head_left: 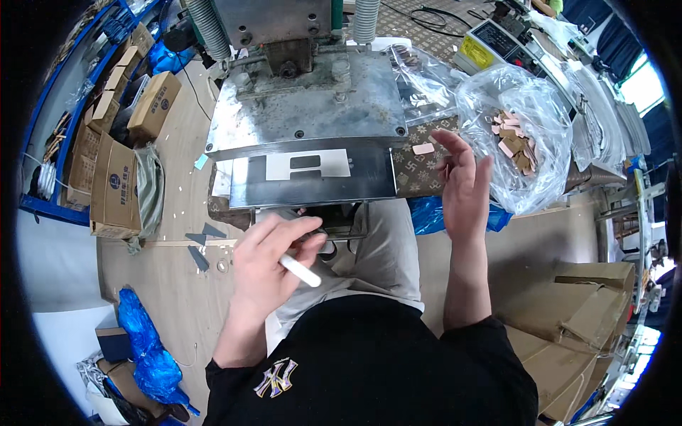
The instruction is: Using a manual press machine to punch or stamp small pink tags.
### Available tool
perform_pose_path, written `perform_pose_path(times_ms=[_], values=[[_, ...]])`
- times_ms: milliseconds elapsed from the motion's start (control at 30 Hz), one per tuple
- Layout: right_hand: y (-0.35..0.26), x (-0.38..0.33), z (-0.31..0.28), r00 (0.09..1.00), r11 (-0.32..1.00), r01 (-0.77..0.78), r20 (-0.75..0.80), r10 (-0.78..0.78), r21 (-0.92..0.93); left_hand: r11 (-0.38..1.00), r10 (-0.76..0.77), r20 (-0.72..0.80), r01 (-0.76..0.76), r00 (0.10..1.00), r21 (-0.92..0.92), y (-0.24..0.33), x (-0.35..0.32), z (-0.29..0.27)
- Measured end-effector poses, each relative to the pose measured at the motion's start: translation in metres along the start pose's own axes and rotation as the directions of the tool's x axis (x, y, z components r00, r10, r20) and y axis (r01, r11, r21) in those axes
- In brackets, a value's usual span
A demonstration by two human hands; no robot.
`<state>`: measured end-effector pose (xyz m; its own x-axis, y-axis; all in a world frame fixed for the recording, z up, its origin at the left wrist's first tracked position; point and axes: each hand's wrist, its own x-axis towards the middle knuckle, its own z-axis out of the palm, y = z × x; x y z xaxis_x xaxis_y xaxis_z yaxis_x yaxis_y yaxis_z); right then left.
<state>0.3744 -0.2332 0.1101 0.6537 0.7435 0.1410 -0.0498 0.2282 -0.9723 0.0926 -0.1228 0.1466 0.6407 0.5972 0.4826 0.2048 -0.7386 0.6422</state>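
My left hand (pixel 270 259) is closed round a short white stick (pixel 301 271), pen-like in shape, in front of the press. Its rounded end points down and to the right. My right hand (pixel 465 188) is raised, palm turned inward, with fingers apart and nothing in them. A small pink piece (pixel 423 149) lies on the patterned cloth just beyond it. Under the heavy metal press head (pixel 305 106) sits a dark flat plate (pixel 312 190). On that plate rests a white sheet (pixel 277 169) with a dark rounded rectangle in its middle.
A clear plastic bag (pixel 547 128) of pink and brown pieces lies on the right. Behind it stands a control box (pixel 486 46) with a yellow label. Cardboard boxes (pixel 114 181) fill the left, and more cartons (pixel 568 305) stand lower right. Dark scraps (pixel 199 258) litter the floor.
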Motion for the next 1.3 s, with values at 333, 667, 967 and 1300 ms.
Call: perform_pose_path(times_ms=[333,667,967,1300], values=[[-0.004,-0.046,0.09,0.884,0.959,0.279,0.378,-0.276,0.048,0.813,-0.345,0.212,0.404,0.914,-0.419,0.002,0.035,0.027],[0.009,-0.028,0.069,0.842,0.444,0.533,0.503,-0.195,-0.72,0.928,-0.306,-0.074,0.315,0.949,0.2,-0.064,0.044,0.022],[0.013,-0.017,0.085,0.753,0.343,0.647,0.642,-0.144,-0.681,0.921,-0.117,-0.062,0.132,0.991,0.365,-0.054,0.036,0.026],[0.018,-0.009,0.093,0.735,0.3,0.669,0.665,-0.132,-0.68,0.908,-0.059,0.087,0.017,0.994,0.419,-0.057,0.028,0.026]])
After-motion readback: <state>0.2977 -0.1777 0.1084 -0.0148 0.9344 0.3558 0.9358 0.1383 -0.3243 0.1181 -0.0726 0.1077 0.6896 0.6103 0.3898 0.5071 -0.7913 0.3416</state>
